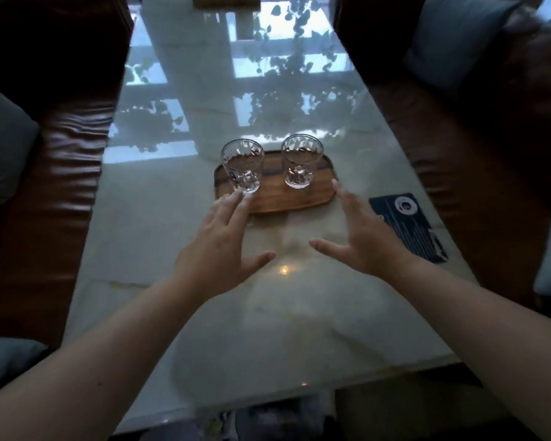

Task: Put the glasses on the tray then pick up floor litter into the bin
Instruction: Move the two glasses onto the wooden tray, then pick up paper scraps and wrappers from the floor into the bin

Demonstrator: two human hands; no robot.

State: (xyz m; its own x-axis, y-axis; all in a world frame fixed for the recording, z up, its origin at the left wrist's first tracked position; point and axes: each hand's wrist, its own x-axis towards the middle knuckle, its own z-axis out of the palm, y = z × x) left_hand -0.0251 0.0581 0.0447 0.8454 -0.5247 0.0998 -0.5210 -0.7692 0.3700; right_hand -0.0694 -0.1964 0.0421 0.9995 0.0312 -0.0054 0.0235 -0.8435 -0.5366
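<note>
Two clear ribbed glasses stand upright on a small wooden tray [279, 200] in the middle of the glossy table. The left glass [243, 165] is at the tray's left end, the right glass [302, 160] toward its right end. My left hand [218, 246] hovers flat just in front of the tray, fingers spread, fingertips close to the left glass's base. My right hand [361, 237] is spread open to the right of the tray, fingertips near its right corner. Neither hand holds anything. No bin or floor litter is in view.
A dark blue card [407, 226] lies on the table [159, 224] right of the tray. Brown leather sofas [61, 186] with grey cushions flank both long sides. A wooden object [226, 1] sits at the table's far end.
</note>
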